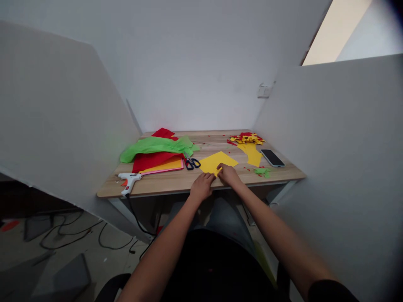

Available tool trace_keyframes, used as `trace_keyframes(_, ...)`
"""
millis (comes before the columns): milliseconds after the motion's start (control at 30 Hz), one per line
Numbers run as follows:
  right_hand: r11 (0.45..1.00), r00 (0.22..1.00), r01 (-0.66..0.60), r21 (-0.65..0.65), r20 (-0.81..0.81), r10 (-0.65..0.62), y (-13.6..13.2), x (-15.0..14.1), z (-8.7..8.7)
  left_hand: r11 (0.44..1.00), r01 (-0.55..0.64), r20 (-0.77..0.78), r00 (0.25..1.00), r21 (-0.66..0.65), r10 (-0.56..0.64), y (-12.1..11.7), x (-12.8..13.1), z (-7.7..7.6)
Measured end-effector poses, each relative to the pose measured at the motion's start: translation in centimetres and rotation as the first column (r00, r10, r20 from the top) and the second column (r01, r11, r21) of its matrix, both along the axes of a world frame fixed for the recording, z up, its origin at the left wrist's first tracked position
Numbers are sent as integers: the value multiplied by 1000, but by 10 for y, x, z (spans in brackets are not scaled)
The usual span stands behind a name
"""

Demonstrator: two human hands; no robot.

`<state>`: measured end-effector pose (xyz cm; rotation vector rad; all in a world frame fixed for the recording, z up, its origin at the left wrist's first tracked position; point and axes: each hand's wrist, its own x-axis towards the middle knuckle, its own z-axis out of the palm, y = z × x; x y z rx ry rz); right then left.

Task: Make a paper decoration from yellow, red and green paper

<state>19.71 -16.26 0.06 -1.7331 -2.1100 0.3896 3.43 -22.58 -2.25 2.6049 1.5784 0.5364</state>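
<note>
A sheet of yellow paper (218, 160) lies on the table in front of me, turned so that one corner points away. My left hand (202, 186) is at the near left edge of the sheet, by the table's front edge, with its fingers curled down onto the paper. Over the near right part, my right hand (228, 173) pinches the paper with bent fingers. The near corner is partly hidden by both hands. Just left of the sheet lie dark-handled scissors (192, 163).
Green crepe paper (157, 147) and red paper (154, 162) are heaped at left, near a white glue gun (130, 180) with a trailing cord. At right are cut yellow paper (253, 156), red-and-yellow pieces (248, 139), green scraps (262, 171) and a phone (272, 158). Partitions flank the table (176, 186).
</note>
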Motion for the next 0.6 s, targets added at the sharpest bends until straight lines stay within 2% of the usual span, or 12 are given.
trace_keyframes(333, 994, 980, 106, 14, 168, -107, 5, 9, 0, 1000, 2, 17, 1000, -25, -2, -2, 0, 2)
trace_keyframes(600, 983, 961, 179, 30, 207, -181, 13, 20, 6, 1000, 5, 24, 1000, -22, -4, -2, 0, 2)
